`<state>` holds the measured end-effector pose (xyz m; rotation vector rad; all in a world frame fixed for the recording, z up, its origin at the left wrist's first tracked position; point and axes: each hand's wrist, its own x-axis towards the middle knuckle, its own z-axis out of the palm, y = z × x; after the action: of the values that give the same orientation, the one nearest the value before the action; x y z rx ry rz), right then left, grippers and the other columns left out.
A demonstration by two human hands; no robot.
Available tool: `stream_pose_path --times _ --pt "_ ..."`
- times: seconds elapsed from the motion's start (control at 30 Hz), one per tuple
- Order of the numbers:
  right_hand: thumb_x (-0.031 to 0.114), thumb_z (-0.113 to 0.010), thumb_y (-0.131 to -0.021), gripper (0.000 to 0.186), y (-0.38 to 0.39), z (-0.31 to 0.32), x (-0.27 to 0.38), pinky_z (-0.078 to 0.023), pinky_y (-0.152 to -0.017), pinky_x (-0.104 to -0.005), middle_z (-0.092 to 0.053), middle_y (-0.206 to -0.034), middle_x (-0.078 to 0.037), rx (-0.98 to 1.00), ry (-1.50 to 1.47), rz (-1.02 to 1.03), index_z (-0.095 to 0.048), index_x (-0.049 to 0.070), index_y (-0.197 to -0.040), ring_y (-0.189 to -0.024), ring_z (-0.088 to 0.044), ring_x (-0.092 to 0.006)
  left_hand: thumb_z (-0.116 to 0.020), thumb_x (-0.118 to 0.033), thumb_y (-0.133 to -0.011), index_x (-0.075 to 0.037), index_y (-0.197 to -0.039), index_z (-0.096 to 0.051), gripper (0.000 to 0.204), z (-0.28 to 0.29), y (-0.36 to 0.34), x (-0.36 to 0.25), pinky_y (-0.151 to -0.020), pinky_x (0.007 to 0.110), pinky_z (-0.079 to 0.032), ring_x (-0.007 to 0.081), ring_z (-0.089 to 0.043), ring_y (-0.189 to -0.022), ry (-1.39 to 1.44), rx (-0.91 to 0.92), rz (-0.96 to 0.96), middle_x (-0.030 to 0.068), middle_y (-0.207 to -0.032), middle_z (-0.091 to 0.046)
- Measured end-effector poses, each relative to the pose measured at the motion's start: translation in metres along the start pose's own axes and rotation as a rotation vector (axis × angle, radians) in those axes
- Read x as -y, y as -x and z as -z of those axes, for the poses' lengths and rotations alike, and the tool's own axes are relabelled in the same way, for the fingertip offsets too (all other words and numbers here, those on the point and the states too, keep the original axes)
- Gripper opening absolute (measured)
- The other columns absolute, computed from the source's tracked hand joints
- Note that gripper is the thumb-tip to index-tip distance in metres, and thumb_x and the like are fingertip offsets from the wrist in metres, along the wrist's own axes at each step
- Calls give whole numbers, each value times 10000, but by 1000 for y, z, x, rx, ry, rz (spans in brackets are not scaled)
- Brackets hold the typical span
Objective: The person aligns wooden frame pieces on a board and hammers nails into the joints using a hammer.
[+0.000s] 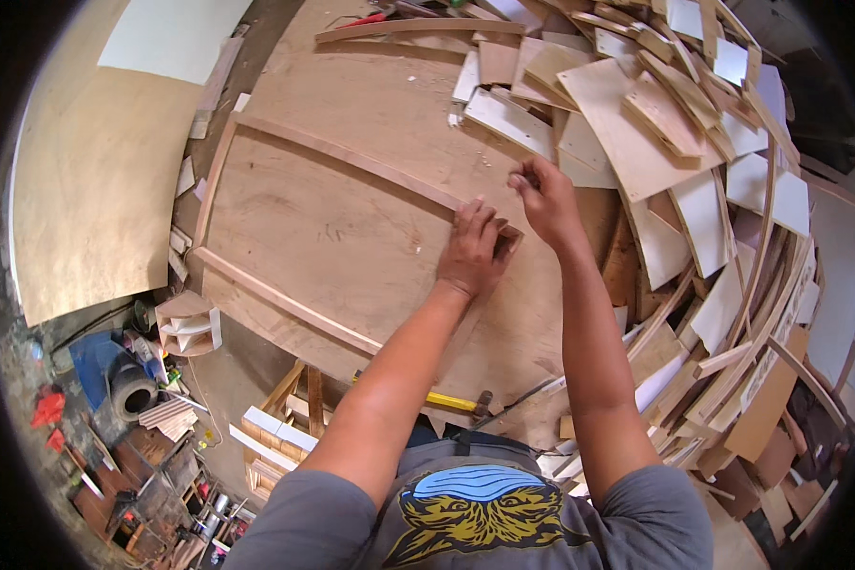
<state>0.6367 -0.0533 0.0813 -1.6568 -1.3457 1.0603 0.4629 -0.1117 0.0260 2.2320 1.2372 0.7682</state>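
Observation:
A rectangular frame of thin wooden strips (351,161) lies on a brown plywood worktop (370,71). Its near-right corner is under my left hand (472,249), whose fingers curl over the long strip where it meets the short end strip. Just right of that corner, my right hand (548,201) is raised above the board with thumb and fingers pinched together. Whatever may be between those fingertips is too small to make out. Close to my waist, a hammer (456,402) with a yellow handle and dark head rests at the worktop's near edge.
Offcuts of plywood and white board (627,123) are heaped along the right side. A curved wooden strip (418,31) lies at the far edge. On the left lean large plywood sheets (104,180); below them are a black tyre-like ring (133,392) and scattered scraps.

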Motion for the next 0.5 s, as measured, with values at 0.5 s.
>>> stream_pose_path --times 0.5 --pt "55 -710 -926 75 47 19 -49 -558 -819 -500 -738 -1010 -184 88 315 19 -674 36 -989 -951 -707 -416 -771 -253 -891 -78 -1254 -678 414 -4 2 -1 -1234 590 -304 409 -468 -1450 -2 36 -5 154 -1382 -610"
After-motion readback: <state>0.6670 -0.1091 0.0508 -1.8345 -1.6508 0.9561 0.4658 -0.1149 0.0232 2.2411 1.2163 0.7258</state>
